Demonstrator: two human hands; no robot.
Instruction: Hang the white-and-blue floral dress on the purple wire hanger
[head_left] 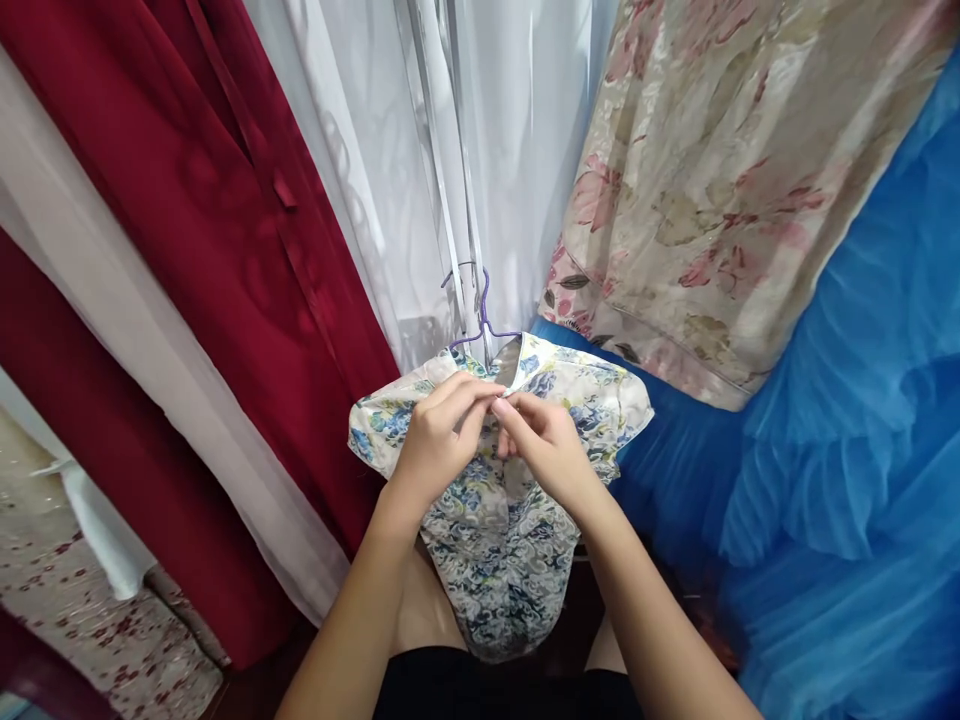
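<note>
A short-sleeved floral blouse (510,540) in white, blue and yellow hangs in front of me on a purple hanger (484,320). My left hand (450,425) pinches the blouse at the front of its neckline, thumb and forefinger closed together. Right beside it, my right hand (536,435) is closed in a pinch on the same neckline edge, and the two sets of fingertips meet. Whatever small part of the garment lies between the fingertips is hidden.
Red cloth (247,200) and a pale drape (150,320) hang on the left. White curtains (517,150) with dangling straps hang behind the hanger. A floral fabric (697,200) and blue ruffled tulle (840,450) hang on the right. My lap (495,690) is below.
</note>
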